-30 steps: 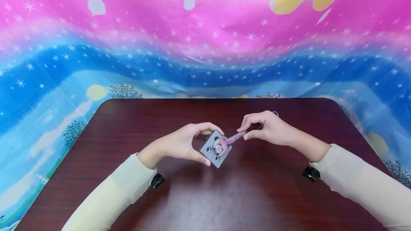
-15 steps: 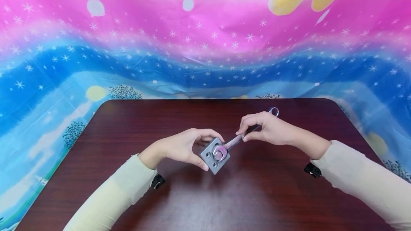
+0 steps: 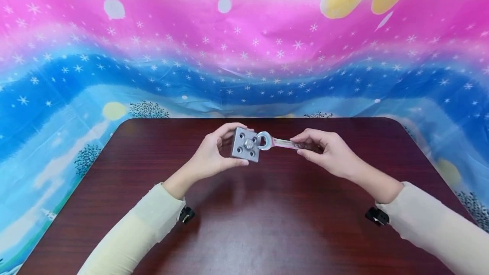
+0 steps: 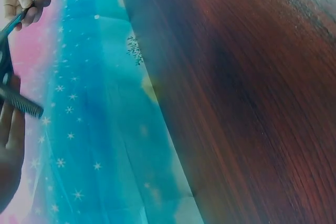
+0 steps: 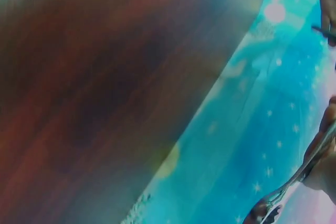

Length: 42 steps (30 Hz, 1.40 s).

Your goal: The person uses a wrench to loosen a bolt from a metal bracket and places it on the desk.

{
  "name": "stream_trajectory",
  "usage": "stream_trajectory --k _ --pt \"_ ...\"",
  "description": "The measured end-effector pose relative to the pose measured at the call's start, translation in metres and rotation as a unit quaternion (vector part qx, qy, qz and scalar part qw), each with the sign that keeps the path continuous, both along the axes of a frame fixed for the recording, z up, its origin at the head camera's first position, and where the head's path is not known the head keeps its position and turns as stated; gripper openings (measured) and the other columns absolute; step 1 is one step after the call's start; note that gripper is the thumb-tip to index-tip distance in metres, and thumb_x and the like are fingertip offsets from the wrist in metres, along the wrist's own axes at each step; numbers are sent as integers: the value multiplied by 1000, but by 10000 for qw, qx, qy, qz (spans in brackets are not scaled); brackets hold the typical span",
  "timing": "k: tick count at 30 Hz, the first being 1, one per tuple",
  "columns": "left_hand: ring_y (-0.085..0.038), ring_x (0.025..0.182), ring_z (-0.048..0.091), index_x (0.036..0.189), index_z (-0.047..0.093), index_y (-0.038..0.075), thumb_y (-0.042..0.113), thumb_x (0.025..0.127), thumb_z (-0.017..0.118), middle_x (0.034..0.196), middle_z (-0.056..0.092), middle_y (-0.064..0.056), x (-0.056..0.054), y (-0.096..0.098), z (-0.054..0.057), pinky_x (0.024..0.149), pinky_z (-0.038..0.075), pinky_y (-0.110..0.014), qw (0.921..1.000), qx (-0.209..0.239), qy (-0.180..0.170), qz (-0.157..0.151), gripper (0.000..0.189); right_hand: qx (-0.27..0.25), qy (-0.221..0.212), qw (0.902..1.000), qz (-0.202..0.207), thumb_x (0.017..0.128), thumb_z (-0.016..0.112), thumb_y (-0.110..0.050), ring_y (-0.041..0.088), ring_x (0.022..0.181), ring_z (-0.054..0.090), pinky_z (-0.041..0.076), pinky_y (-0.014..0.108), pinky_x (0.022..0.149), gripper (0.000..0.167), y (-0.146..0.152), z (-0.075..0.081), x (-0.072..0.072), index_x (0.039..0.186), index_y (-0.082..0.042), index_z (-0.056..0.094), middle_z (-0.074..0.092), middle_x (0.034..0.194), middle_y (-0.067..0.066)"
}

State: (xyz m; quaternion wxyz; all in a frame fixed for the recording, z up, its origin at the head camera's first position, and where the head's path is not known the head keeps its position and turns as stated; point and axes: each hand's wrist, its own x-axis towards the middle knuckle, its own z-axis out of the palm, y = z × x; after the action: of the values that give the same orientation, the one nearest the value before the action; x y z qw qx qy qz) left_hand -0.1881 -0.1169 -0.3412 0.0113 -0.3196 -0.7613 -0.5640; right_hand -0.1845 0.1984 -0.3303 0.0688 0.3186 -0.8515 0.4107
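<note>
In the head view my left hand (image 3: 208, 152) grips a square grey metal plate (image 3: 240, 150) by its edges, thumb below and fingers above. Several holes surround the hex bolt head (image 3: 248, 144) at the plate's middle. From the plate's back the bolt's threaded shank (image 4: 23, 103) juts out, visible in the left wrist view. My right hand (image 3: 332, 152) pinches a metal combination wrench (image 3: 284, 143) by its handle. Its near head is off the bolt head, at the plate's right edge; whether they touch I cannot tell. The right wrist view shows the wrench's other end (image 5: 270, 211).
Both hands are raised above a dark red-brown wooden table (image 3: 244, 224) with rounded far corners. Behind it hangs a pink and blue printed cloth (image 3: 244, 54). Black wrist devices sit under both cuffs, the left one (image 3: 186, 214) and the right one (image 3: 377, 216).
Earlier the wrench head sat around the bolt head; now it is off to the right. The plate has risen and moved slightly left, and the wrench has swung nearly level.
</note>
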Motion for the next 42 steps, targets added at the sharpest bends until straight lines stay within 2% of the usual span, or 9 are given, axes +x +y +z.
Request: stream_trajectory --k 3,7,14,16,21,28,30,35,42 --pt "-15 107 65 137 51 16 2 72 87 133 65 -2 -1 2 0 91 56 -31 9982 171 229 526 75 -445 -212 9987 -100 87 70 4 6 73 61 50 19 60 26 -7 -6 7 111 -6 70 73 93 5" --pt "-15 104 65 136 51 11 1 72 87 134 65 -2 -3 6 1 88 56 -29 9913 426 397 1182 74 -923 -508 9941 -251 86 70 7 7 72 62 51 19 61 25 -16 -11 13 109 -2 69 72 92 9" --pt "-12 110 64 136 51 9 0 70 87 133 65 -2 -6 13 1 89 56 -23 9747 903 883 1844 75 -1448 -840 9836 -669 86 71 6 5 75 63 53 17 63 24 -31 -11 14 109 2 67 70 88 -20" --pt "-14 110 64 135 52 8 0 70 88 134 65 -6 -4 17 1 90 55 -22 9706 1015 1022 1930 75 -1504 -892 9820 -711 86 71 5 5 75 63 53 17 63 24 -34 -12 13 110 3 67 70 87 -21" --pt "-18 110 65 135 51 5 0 70 88 134 64 -14 -4 22 2 89 55 -23 9652 1111 1329 1958 74 -1583 -1019 9800 -642 86 72 5 6 76 63 54 17 64 25 -40 -10 13 111 2 67 71 89 -18" --pt "-18 110 66 135 51 6 2 70 88 134 65 -10 -4 24 -1 89 56 -22 9620 1125 1430 2035 74 -1464 -1032 9821 -586 86 72 4 8 76 64 55 18 66 25 -49 -7 13 110 1 67 74 96 13" --pt "-17 110 66 134 51 6 2 70 88 134 65 -8 -4 24 -2 89 56 -22 9605 1186 1458 2050 74 -1396 -1040 9830 -586 86 72 4 9 76 65 55 18 66 24 -51 -6 13 110 1 67 73 96 17" --pt "-17 110 65 134 51 6 1 71 87 133 66 -8 -1 27 -5 87 57 -25 9585 1355 1546 1974 73 -1193 -1140 9846 -578 87 71 2 11 76 66 54 18 67 22 -54 -4 15 109 2 67 73 97 18" --pt "-17 111 64 135 50 5 2 72 87 135 65 -5 3 27 -6 90 57 -26 9661 1270 1459 1709 73 -1118 -1064 9870 -444 86 73 3 11 73 64 54 19 66 21 -53 -4 14 107 2 67 73 95 20"
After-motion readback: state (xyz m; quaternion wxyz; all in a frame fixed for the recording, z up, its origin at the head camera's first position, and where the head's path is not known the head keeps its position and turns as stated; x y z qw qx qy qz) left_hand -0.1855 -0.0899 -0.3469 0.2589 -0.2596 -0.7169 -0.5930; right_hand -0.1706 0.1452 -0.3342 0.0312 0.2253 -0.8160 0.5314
